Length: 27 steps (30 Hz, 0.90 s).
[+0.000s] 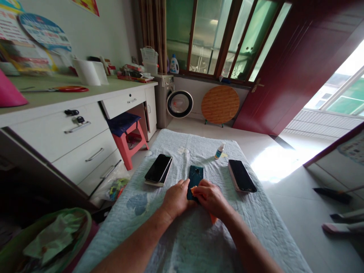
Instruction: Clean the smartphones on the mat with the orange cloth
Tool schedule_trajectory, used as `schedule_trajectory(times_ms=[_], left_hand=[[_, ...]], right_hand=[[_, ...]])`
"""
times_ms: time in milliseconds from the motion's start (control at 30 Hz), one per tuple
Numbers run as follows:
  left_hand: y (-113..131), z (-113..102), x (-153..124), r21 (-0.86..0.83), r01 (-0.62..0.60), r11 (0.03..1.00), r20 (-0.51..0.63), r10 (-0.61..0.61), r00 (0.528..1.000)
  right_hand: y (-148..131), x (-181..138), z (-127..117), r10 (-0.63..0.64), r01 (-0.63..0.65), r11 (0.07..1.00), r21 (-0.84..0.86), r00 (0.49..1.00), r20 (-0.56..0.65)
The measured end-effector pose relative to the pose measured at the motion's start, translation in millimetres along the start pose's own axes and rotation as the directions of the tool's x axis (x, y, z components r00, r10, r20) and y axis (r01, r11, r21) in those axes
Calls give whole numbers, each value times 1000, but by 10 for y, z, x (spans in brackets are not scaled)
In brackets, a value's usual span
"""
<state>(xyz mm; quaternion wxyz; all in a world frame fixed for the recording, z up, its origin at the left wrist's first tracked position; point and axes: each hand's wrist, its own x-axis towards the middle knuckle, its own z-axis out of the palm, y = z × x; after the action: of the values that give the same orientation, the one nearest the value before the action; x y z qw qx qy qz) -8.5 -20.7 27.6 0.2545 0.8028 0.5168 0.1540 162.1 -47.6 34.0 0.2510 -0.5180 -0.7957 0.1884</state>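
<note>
wall posters [42,32] printed but too blurred to read, bottle [219,151] label too small

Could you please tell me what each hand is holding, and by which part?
The left hand grips the teal phone by its near left edge; the right hand holds a bunched orange cloth against the phone's near end.
</note>
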Motion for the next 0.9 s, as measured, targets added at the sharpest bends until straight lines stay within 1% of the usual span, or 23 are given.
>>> schedule_trajectory(times_ms=[67, 167, 333, 433, 600, 733, 900], left_hand=[[-3, -11, 1, 5, -8, 1000, -3, 8, 1000], [-16, -34, 5, 3, -26, 1000, 6, 26, 1000], [-55, -45, 23, -54, -70, 996, 17, 71, 997], [-42, -27, 17, -33, -55, 998, 5, 55, 998], [15, 2, -5, 23, -13, 1000, -5, 14, 1000], [24, -13, -3, 30, -7, 1000, 2, 7, 1000], [25, -73, 3, 7, -16, 1000, 20, 16, 1000]], right_hand=[[-2, 19, 16, 8, -8, 1000, -12, 1000, -11], [59, 76, 40, 77, -79, 997, -13, 994, -78], [232, 165, 29, 206, -206, 978, 23, 957, -206], [295, 167, 7, 224, -224, 974, 24, 951, -213], [276, 98, -36, 164, -162, 986, 28, 977, -137], [161, 30, -60, 102, -101, 994, 29, 994, -29], [15, 6, -55, 15, -18, 999, 47, 997, 73]])
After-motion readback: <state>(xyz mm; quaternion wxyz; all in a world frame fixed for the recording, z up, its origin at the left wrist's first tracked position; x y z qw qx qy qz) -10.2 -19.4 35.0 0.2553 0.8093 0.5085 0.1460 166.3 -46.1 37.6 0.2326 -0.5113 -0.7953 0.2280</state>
